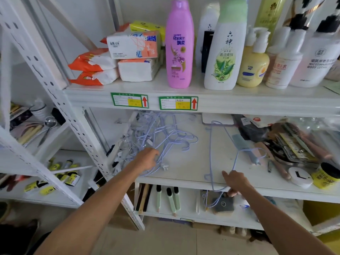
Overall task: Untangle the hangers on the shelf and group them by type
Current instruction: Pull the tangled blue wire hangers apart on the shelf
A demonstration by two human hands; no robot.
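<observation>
The person is standing at the white shelf (184, 162) with both arms reaching in. The left hand (147, 159) is sitting knuckles-up at the near edge of the tangle of hangers (156, 133), a knot of thin lilac wire that is spreading up and away from that hand toward the back of the shelf. Its fingers are bending down into the wires, but the fingertips are hidden from where I am, so I cannot tell whether they are closing on one. A small white clip (164, 167) is lying just to the right of that hand.

The right hand (237, 183) is working at the front lip of the shelf, thumb lying on top and fingers (232, 193) curling under the edge, gripping the single hanger (236, 159). That hanger is lying apart from the tangle, stretching away from the hand across the shelf, with part of its wire hanging below the lip, down and left of the hand.

Further right of the right hand, a heap of combs and brushes (294, 144) is crowding the shelf, with a yellow jar (327, 175) in front. Above both hands, a pink bottle (179, 45) is standing among other bottles.
</observation>
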